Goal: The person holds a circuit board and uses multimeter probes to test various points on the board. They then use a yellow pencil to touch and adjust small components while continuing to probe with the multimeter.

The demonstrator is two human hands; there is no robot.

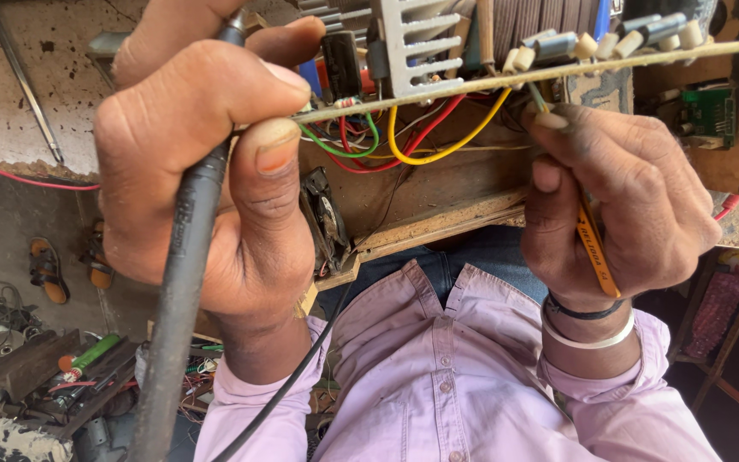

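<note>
Left hand [207, 162], left of centre, fist closed round a thick black tool handle [183, 282] running to bottom edge. Right hand [617, 205], centre right, fingers pinched shut on thin orange screwdriver [596, 248], tip at circuit board edge [506, 79], upper frame. Coloured wires [412, 141] loop between hands.

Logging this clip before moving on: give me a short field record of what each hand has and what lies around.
left hand: left hand wrapped around a black soldering iron handle, cable trailing down
right hand: right hand holds an orange-handled tool, tip at the board edge
work piece: circuit board seen edge-on, with a grey heat sink
wiring: yellow wire, plus red and green wires below the board
clothing: lilac shirt
floor: sandals
</note>
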